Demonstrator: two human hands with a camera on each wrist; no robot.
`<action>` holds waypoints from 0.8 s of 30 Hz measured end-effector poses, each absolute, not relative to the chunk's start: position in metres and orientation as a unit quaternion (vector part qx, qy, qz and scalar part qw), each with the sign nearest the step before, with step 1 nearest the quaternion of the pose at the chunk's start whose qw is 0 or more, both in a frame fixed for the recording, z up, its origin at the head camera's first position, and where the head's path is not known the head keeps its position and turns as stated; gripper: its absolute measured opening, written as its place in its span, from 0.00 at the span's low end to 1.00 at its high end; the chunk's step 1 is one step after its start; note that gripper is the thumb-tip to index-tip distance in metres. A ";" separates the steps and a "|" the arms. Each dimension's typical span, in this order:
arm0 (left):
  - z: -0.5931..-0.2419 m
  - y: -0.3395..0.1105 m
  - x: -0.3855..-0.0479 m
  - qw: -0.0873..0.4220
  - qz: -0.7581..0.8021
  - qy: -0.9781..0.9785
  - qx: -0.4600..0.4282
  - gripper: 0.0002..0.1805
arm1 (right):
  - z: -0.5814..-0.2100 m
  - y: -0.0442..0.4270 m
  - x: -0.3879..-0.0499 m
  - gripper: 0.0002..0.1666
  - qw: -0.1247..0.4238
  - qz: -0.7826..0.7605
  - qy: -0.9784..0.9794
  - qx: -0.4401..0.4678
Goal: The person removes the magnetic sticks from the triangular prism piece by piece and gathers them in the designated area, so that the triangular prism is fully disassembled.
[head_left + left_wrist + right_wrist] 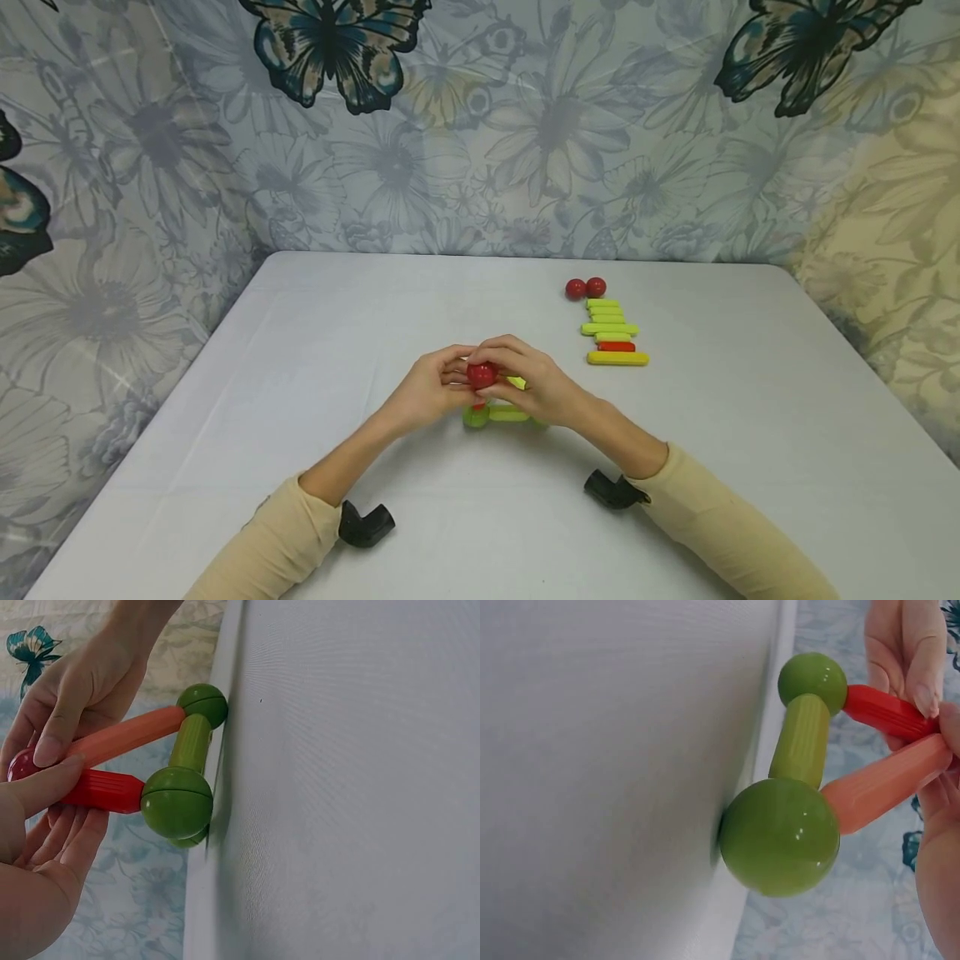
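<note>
Red ball (482, 375) is up btwn two hands, raised off the tabletop (262, 333)! L hand (431, 383) pinches it from one side, fingers curled in where ball meets red rod (101, 791); R hand (536, 379) grips it from the opp. side, thumb by the orange rod (131, 735). Red rod slopes down to one green ball (177, 802), orange rod to another green globe (780, 836), w/ a lime rod (801, 742) linking that pair, both down on the tabletop. Poss. a third green piece (189, 841) behind, but it's mostly hidden. Off to the R, beyond the hands: 2 spare red balls (575, 289) side by side, then lime sticks (609, 329) laid in a column, a red stick (617, 347) next, yellow stick (617, 358) at the near end.
</note>
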State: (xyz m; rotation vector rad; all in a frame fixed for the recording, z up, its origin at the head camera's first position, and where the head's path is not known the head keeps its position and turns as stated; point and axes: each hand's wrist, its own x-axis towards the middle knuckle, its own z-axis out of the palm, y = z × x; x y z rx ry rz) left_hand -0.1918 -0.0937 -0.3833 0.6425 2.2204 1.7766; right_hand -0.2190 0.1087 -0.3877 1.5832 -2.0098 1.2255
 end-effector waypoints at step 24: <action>-0.386 -0.091 -0.192 0.104 0.602 0.765 0.205 0.31 | -0.383 0.109 -0.219 0.29 0.118 0.571 -0.667 0.464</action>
